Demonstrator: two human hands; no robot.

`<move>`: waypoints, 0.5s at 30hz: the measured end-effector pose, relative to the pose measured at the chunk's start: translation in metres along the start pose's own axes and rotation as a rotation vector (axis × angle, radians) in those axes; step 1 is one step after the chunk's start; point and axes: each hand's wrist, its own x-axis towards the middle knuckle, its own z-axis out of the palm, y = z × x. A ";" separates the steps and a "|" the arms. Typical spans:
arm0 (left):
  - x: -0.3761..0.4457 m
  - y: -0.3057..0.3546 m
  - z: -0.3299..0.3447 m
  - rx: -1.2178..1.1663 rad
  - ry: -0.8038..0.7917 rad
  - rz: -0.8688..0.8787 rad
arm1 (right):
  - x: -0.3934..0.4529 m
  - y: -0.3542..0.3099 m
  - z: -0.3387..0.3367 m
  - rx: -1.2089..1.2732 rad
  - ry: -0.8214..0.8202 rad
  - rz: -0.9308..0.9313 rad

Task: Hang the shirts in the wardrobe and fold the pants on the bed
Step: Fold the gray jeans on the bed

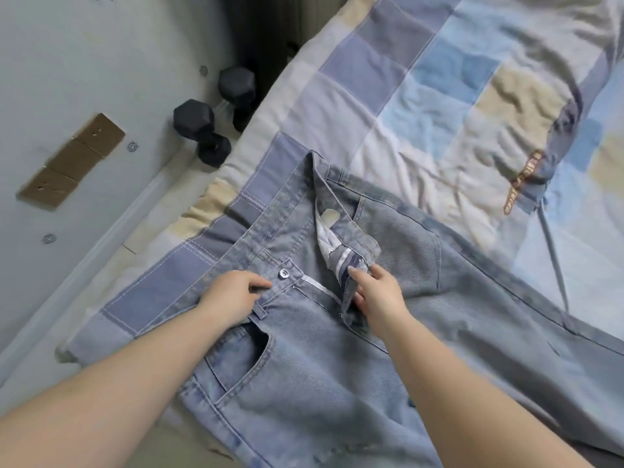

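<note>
A pair of light blue jeans (337, 349) lies spread front-up on the bed (422, 106), waistband toward eleven o'clock and the legs running off toward five. The fly is undone and gaping, with the white pocket lining showing at the middle of the opening. The left hand (233, 295) has its fingers curled, pinching the waistband just beside the metal button (284, 272), which sits at one o'clock from the knuckles. The right hand (374, 295) grips the other edge of the fly, thumb and fingers closed on the denim flap by the zipper teeth. Both forearms reach in from six o'clock.

Under the jeans is a patchwork quilt (388, 79) of blue, grey and cream squares, rumpled toward two o'clock. At three o'clock lies a dark garment with orange lettering (520, 184), too crumpled to read. On the floor at ten o'clock, beside the bed, stand two black hex dumbbells (216, 109), close together. Brown cardboard strips (71, 160) are fixed to the pale wall at nine o'clock.
</note>
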 end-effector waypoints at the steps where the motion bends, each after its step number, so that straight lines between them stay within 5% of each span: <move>1: 0.001 0.001 0.000 -0.032 0.018 -0.026 | -0.002 0.000 0.004 0.003 0.005 -0.085; 6: 0.001 0.001 -0.002 -0.103 0.162 -0.038 | -0.026 0.003 0.031 -0.245 0.085 -0.512; 11: -0.005 -0.002 -0.002 -0.052 0.161 -0.073 | -0.039 0.020 0.054 -0.829 -0.453 -0.333; 15: -0.017 0.004 -0.008 -0.061 0.188 -0.086 | -0.047 0.015 0.033 -0.726 -0.432 -0.317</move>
